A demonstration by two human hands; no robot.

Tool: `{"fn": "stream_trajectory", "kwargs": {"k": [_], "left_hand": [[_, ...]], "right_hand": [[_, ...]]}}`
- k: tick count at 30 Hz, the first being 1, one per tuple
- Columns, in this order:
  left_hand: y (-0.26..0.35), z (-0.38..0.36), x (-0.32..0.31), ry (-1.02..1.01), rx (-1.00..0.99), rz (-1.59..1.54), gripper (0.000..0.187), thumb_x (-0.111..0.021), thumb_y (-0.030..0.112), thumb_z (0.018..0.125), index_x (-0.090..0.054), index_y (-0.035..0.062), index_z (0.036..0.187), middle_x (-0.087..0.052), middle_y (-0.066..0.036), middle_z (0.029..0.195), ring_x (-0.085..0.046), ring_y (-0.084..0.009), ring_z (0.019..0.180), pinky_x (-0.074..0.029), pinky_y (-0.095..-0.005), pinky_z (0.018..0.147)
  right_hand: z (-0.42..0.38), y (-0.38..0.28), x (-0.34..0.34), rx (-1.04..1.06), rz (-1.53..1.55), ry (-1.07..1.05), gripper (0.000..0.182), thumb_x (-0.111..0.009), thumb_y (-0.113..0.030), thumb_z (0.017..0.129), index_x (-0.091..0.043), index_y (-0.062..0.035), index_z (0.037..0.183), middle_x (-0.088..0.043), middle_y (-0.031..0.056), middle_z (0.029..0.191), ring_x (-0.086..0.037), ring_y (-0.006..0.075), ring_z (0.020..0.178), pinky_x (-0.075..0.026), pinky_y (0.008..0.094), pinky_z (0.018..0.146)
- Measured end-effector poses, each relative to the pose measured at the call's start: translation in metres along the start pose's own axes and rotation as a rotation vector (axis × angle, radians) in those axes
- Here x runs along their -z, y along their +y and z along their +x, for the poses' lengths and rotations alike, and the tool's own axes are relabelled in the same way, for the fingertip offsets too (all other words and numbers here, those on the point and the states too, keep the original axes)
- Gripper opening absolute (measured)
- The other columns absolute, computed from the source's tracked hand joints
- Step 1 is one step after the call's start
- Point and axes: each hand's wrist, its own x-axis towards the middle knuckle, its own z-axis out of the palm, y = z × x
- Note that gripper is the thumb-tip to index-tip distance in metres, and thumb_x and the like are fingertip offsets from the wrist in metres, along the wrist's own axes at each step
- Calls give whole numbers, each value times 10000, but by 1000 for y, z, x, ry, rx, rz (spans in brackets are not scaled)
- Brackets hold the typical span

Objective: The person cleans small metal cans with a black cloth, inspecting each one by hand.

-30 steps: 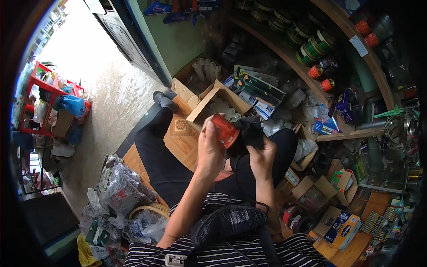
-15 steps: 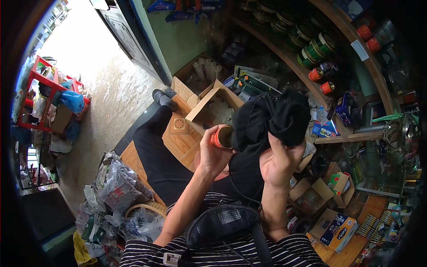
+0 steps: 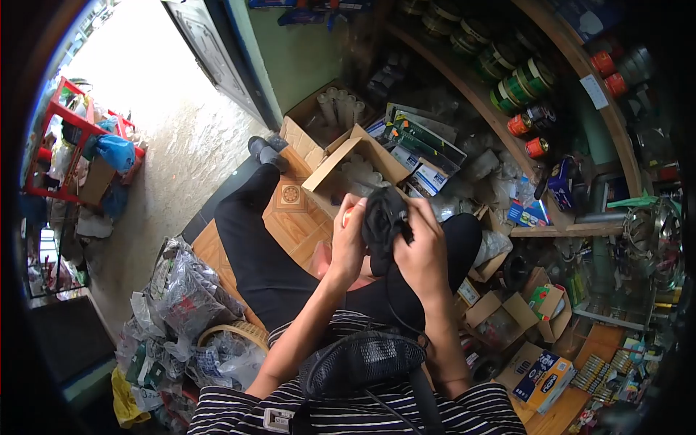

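Note:
In front of my lap, my left hand (image 3: 351,243) grips a small red-orange can (image 3: 347,215), which is mostly hidden by my fingers and the cloth. A black cloth (image 3: 382,221) is bunched against the can between my two hands. Its right side is pinched by the fingers of my right hand (image 3: 422,243). Just beyond the hands stands an open cardboard box (image 3: 326,176) with clear plastic items inside.
Plastic bags (image 3: 181,290) and a wicker basket (image 3: 243,330) lie at the left. Shelves with green-labelled cans (image 3: 522,85) rise at the upper right. Small open boxes (image 3: 549,308) sit at the right. A red rack (image 3: 69,134) stands outside near the doorway.
The black cloth has moved left and down onto the can, now bunched smaller. My right hand has come in close to my left hand, and the can's opening is now covered.

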Motion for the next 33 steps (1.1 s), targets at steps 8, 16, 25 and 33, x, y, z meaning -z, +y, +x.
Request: {"fn": "stream_trajectory", "kwargs": {"k": [8, 16, 25, 33], "left_hand": [[15, 8, 14, 98, -324, 326, 250, -418, 217, 1012, -541, 32, 897, -494, -13, 812, -453, -85, 767, -404, -244, 738], [3, -4, -1, 131, -199, 283, 294, -371, 207, 1008, -534, 4, 871, -487, -38, 811, -449, -112, 770, -390, -253, 733], [19, -5, -14, 52, -210, 329, 250, -410, 213, 1019, -529, 21, 913, -543, -47, 885, -510, -113, 782, -442, -265, 757], [41, -2, -25, -33, -186, 380, 291, -372, 213, 1037, -526, 12, 894, -514, -27, 811, -463, -97, 738, -419, -257, 713]], "right_hand": [[-7, -4, 1, 281, -111, -247, 427, -780, -236, 829, -603, 43, 1099, -552, 139, 1184, -560, 339, 1102, -487, 437, 937], [-1, -12, 12, 29, 115, -108, 228, -709, -116, 899, -639, 38, 1051, -629, 159, 1013, -643, 368, 940, -506, 436, 812], [2, -20, 35, -54, 141, -81, 206, -732, -73, 828, -696, 19, 1010, -677, 153, 965, -689, 315, 843, -534, 380, 733], [-5, 7, 41, 15, 268, -103, 215, -734, -61, 858, -695, 23, 1053, -699, 136, 1006, -708, 245, 864, -534, 335, 733]]}}
